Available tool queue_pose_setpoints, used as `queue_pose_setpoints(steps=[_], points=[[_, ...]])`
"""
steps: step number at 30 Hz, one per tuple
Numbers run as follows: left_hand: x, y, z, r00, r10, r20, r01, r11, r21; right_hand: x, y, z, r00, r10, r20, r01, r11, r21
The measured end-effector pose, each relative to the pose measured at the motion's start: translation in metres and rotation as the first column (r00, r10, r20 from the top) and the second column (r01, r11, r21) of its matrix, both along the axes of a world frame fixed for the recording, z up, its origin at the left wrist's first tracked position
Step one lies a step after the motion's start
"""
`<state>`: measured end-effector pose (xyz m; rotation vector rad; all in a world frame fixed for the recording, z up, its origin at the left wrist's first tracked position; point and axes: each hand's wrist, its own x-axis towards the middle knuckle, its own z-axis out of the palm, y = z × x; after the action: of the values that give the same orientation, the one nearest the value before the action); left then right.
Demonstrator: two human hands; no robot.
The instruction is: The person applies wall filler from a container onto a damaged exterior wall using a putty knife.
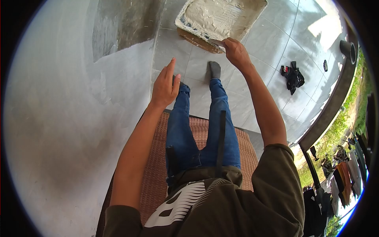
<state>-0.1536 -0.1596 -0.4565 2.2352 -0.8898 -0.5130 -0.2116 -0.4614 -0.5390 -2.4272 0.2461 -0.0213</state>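
Observation:
My right hand [237,53] is closed around a flat putty knife [216,42], its blade at the near edge of a shallow tray [178,17]. Thick off-white paste [213,15] fills much of this tray, with smears on the rim and ridged marks across its surface. A brown, board-like piece [197,42] shows beneath the tray's near side. My left hand [165,87] is held in the air near the wall [51,102], fingers stretched out and holding nothing. The wall is coated whitish grey, with a darker bare patch [130,23] towards the top.
A reddish woven mat [156,158] lies under my seated body, legs stretched over grey floor tiles [256,75]. To the right are a crumpled black cloth [293,78] and a dark cylinder [347,51] by the floor's edge. Clothes [343,177] hang outside.

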Motion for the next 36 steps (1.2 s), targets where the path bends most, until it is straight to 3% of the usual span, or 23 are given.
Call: queue_pose_setpoints(steps=[3,7,11,19,22,25,31,36], points=[[0.000,-0.002,-0.001,1.000,-0.001,-0.002,0.001,1.000,0.009,0.019,0.007,-0.007,0.995,0.093,0.023,-0.089,0.988,-0.128],[-0.001,0.000,-0.001,0.999,0.012,-0.030,-0.011,1.000,0.024,0.041,-0.002,-0.001,0.997,-0.026,0.075,0.032,0.996,-0.082],[-0.004,-0.001,-0.002,1.000,0.022,-0.013,-0.022,1.000,-0.003,0.041,0.003,0.000,0.994,0.104,0.033,-0.103,0.994,-0.043],[-0.010,-0.002,-0.002,0.999,0.040,-0.028,-0.040,0.999,0.014,0.060,0.014,-0.011,0.981,0.144,0.133,-0.126,0.983,-0.135],[-0.009,-0.002,-0.001,0.998,0.051,-0.028,-0.050,0.999,0.010,0.068,0.001,-0.009,0.985,-0.134,0.111,0.127,0.990,0.063],[-0.011,-0.006,-0.003,0.999,0.047,0.006,-0.047,0.999,-0.018,0.058,-0.026,-0.001,0.963,-0.247,0.109,0.233,0.964,0.126],[-0.009,-0.016,-0.006,0.998,0.057,0.017,-0.057,0.998,-0.017,0.033,-0.052,0.011,0.947,-0.293,-0.129,0.307,0.945,0.112],[-0.008,-0.027,-0.005,0.998,0.063,0.024,-0.062,0.998,-0.017,0.031,-0.048,0.002,0.954,-0.286,-0.089,0.294,0.951,0.099]])
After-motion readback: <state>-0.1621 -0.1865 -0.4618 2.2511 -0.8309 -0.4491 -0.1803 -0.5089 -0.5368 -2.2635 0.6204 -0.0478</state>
